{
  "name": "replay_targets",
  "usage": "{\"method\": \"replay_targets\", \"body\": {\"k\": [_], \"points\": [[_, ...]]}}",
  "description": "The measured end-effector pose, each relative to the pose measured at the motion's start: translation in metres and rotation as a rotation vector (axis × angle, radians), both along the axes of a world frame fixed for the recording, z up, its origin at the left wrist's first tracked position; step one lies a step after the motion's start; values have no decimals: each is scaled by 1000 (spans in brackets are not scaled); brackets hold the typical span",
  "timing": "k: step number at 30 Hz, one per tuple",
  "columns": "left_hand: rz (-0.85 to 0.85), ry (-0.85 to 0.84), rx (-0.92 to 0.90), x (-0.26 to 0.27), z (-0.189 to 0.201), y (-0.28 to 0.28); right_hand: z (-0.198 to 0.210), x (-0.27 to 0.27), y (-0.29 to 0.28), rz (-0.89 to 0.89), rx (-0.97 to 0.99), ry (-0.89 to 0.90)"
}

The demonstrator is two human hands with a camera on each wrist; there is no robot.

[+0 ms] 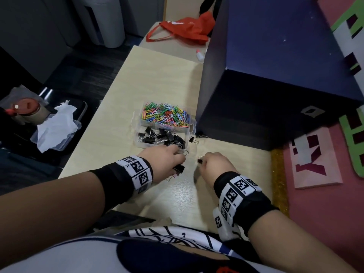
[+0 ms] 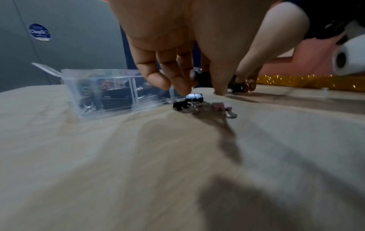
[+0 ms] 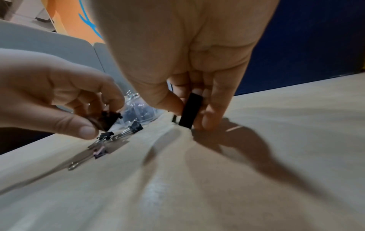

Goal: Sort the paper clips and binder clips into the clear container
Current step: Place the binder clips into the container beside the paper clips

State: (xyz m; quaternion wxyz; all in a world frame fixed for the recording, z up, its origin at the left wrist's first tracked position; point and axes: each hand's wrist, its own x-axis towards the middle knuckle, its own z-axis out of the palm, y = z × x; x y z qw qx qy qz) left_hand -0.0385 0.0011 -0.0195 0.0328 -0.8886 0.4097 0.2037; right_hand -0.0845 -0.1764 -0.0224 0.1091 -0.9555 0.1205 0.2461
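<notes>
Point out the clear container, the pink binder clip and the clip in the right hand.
clear container [image 2: 110, 107]: left wrist view, front wall.
pink binder clip [image 2: 218, 106]: left wrist view, pink body.
black binder clip [image 3: 190, 111]: right wrist view, black body, pinched by the right hand [image 3: 189, 51].

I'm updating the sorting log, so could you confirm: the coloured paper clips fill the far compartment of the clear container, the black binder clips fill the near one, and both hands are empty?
Not quite: the hands are not empty. The right wrist view shows the right hand pinching a black binder clip and the left hand holding another. The paper clips do fill the far compartment of the clear container and the binder clips the near one.
</notes>
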Motion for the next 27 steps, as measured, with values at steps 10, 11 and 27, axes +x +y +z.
{"method": "replay_targets", "body": {"k": [10,11,27], "points": [[152,-65,-211,25,11,29,16,11,3,-76,182,-321],[167,-72,-220,30,11,35,20,13,6,-62,249,-383],[59,-86,-28,4,11,26,-4,25,5,208,87,-154]]}}
